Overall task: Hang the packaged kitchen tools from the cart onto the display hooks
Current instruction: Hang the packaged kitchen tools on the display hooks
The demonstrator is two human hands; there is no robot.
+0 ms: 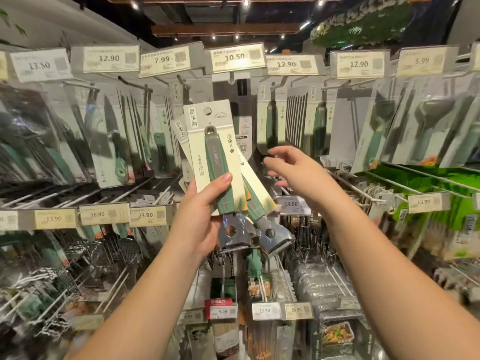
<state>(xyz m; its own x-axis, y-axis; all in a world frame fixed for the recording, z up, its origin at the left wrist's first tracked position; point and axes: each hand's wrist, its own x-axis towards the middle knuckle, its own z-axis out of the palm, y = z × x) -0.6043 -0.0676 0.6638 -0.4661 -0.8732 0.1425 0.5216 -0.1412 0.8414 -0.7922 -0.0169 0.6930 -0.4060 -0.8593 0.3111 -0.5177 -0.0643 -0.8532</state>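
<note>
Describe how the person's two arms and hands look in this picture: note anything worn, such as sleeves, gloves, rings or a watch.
Both forearms are bare as far as the frame shows, with no sleeve in view. The left hand and the right hand wear no gloves. No watch, bracelet or ring shows on either wrist or on the fingers in view. The nails look short and unpainted.

Matt card backing, green plastic handle — shiny chrome metal head

Under the left hand's thumb, the fanned packaged tools are overlapping, so their count is perhaps three. Beyond the right hand's blurred fingertips, the hanging packages are smearing, print unreadable.
</note>
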